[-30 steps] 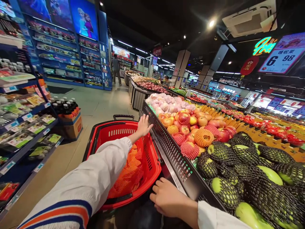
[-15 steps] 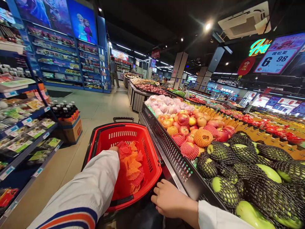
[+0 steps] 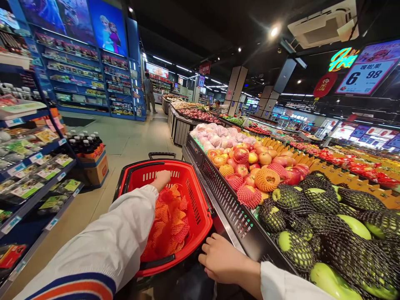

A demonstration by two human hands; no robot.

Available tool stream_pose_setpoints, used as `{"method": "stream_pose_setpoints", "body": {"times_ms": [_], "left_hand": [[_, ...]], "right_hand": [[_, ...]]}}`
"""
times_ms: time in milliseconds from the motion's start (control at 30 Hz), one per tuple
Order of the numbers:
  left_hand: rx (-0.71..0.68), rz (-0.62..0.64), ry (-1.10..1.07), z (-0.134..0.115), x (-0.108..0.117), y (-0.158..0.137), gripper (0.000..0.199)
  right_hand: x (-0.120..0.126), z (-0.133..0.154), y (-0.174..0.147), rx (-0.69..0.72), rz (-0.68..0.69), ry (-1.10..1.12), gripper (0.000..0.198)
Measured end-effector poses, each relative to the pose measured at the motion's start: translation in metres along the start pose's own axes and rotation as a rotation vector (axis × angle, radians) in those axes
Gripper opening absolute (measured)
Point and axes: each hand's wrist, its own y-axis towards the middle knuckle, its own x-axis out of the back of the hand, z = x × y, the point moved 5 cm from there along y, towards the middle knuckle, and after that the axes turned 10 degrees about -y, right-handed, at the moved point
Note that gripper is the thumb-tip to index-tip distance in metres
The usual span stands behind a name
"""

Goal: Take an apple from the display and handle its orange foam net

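My left hand (image 3: pixel 161 179) is over the far part of a red plastic shopping basket (image 3: pixel 200 183), close to its slotted far wall. Its fingers point away from me and are mostly hidden behind the back of the hand. Below it, orange and pink foam fruit nets (image 3: pixel 175 216) lie loosely in the basket. My right hand (image 3: pixel 221 257) hangs low beside the basket's near right corner, by the edge of the produce stand (image 3: pixel 233 239). Its fingers are loosely bent and slightly apart, with nothing visible in them.
Apples (image 3: pixel 246 164), some in foam nets, fill the black crate on the right, with green fruit in black nets (image 3: pixel 296 221) nearer me. Shelves of packaged food (image 3: pixel 37 179) and a carton of dark bottles (image 3: pixel 93 166) stand left. A person (image 3: pixel 149 92) stands far down the aisle.
My left hand has moved up and away from the nets toward the basket's far wall. More nets now show on the basket's near left side. My right hand has hardly moved.
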Motion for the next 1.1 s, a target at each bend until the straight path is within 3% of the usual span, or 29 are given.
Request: {"method": "stream_pose_setpoints", "body": {"times_ms": [100, 200, 333, 400, 467, 567, 700, 800, 900, 1033, 1100], "left_hand": [[-0.041, 0.08, 0.091, -0.02, -0.009, -0.001, 0.033], [-0.173, 0.294, 0.099, -0.052, -0.032, -0.021, 0.035], [-0.366, 0.768, -0.005, -0.104, -0.071, -0.084, 0.033], [-0.509, 0.997, -0.132, -0.132, -0.082, -0.121, 0.031], [-0.596, 1.082, -0.271, -0.153, -0.085, -0.147, 0.03], [-0.617, 1.004, -0.41, -0.17, -0.082, -0.162, 0.04], [-0.536, 0.844, -0.466, -0.168, -0.077, -0.157, 0.052], [-0.362, 0.83, -0.655, -0.157, -0.076, -0.145, 0.058], [-0.207, 0.815, -0.841, -0.147, -0.076, -0.132, 0.062], [-0.155, 0.837, -0.892, -0.145, -0.073, -0.128, 0.054], [-0.155, 0.878, -0.843, -0.146, -0.072, -0.13, 0.047]], "right_hand": [[0.003, -0.005, 0.001, -0.054, -0.012, 0.061, 0.022], [0.013, -0.018, -0.001, -0.281, -0.078, 0.247, 0.031], [0.03, -0.037, -0.011, -0.611, -0.416, 0.653, 0.053], [0.03, -0.042, -0.013, -0.658, -0.567, 0.857, 0.057], [0.023, -0.046, -0.013, -0.669, -0.646, 1.039, 0.062], [0.012, -0.054, -0.011, -0.706, -0.745, 1.193, 0.07], [0.005, -0.063, -0.013, -0.831, -0.839, 1.195, 0.065], [0.004, -0.066, -0.013, -0.881, -0.837, 1.212, 0.048], [0.006, -0.065, -0.014, -0.843, -0.881, 1.265, 0.041], [0.009, -0.063, -0.014, -0.803, -0.938, 1.336, 0.051], [0.011, -0.061, -0.014, -0.788, -0.936, 1.347, 0.046]]}}
